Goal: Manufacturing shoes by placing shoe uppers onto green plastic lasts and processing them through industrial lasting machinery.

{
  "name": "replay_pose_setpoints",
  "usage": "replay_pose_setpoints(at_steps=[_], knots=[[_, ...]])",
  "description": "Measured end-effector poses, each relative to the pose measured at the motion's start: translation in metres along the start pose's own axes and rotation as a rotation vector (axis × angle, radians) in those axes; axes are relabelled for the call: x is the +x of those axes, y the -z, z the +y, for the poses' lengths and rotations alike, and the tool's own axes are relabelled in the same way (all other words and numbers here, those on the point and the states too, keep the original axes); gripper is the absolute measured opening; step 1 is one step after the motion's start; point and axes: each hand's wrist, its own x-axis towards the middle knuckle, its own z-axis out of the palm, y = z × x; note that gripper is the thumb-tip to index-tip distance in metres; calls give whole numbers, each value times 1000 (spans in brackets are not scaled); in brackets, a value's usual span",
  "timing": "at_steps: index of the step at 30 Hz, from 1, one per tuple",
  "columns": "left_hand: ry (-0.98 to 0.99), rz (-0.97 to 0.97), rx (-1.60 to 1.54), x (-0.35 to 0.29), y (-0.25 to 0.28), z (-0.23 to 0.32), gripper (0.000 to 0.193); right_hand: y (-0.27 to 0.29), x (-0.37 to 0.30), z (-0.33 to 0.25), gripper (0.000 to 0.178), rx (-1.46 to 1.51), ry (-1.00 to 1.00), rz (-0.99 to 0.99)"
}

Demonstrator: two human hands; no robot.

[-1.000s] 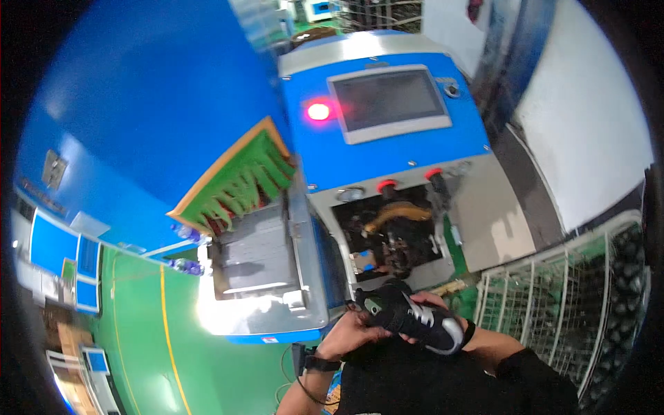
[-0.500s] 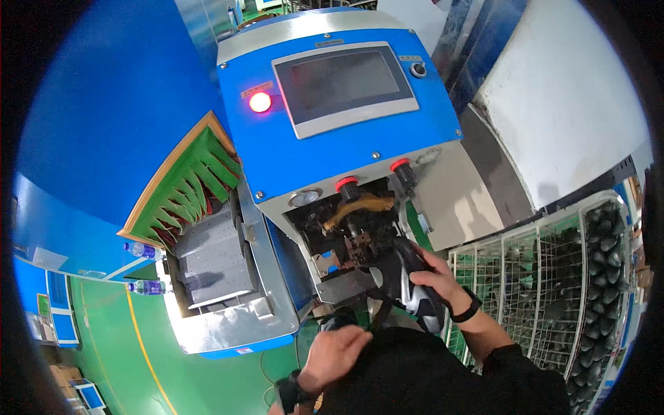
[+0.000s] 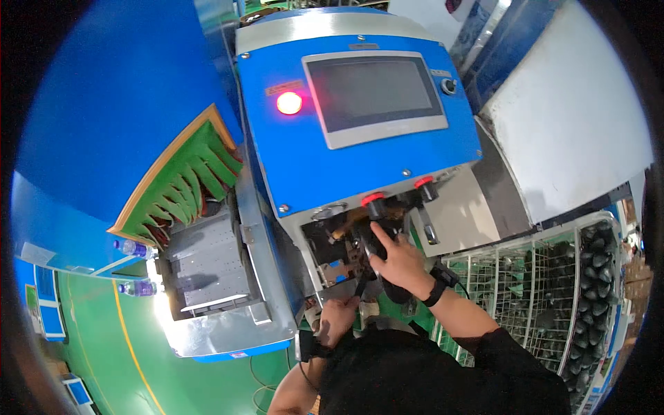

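Note:
A black shoe [image 3: 395, 293] is partly inside the front opening of a blue machine [image 3: 277, 159]. My right hand [image 3: 404, 268] grips it from above, its index finger stretched along it and its thumb to the left. Most of the shoe is hidden under this hand and in the dark opening. Lower and to the left, my left hand [image 3: 337, 318] is closed near the opening's lower edge. A thin dark strip [image 3: 362, 282] rises from its fingertips; I cannot make out what it is. Metal clamp parts [image 3: 351, 261] show between the hands and the opening's left wall.
Above the opening sit two red-ringed black knobs [image 3: 374, 202], a dark screen [image 3: 373, 90] and a lit red lamp [image 3: 289, 103]. A conveyor [image 3: 207, 266] with a green strip curtain [image 3: 185, 190] stands left, beside two bottles [image 3: 137, 288]. A wire rack [image 3: 512, 297] holding dark shoe-shaped pieces stands right.
The shoe has gone from below the opening up into it, with my right hand moving up and left. My left hand has risen toward the opening. The view has shifted slightly.

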Motion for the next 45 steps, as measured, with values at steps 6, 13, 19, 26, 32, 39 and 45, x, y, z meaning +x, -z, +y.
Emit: replay_pose_setpoints(at_steps=[6,13,19,26,32,39,45], knots=[[187,80,-313,14,8,11,36,-20,21,4,62,-67,52,208],[227,127,-500,1,9,9,31,-30,5,12,76,-117,100,271],[143,5,-710,-13,17,27,41,-32,-49,12,78,-4,224,450],[142,-599,-867,-6,17,53,71,8,-155,13,74,78,418,255],[-5,-865,-586,-8,22,39,48,-5,-167,48,89,1181,-473,-120],[101,-625,-419,-35,40,-26,42,-77,-82,-2,84,1794,-325,80],[220,-1106,-422,-1,40,-20,51,6,-247,86,77,1200,-291,599]])
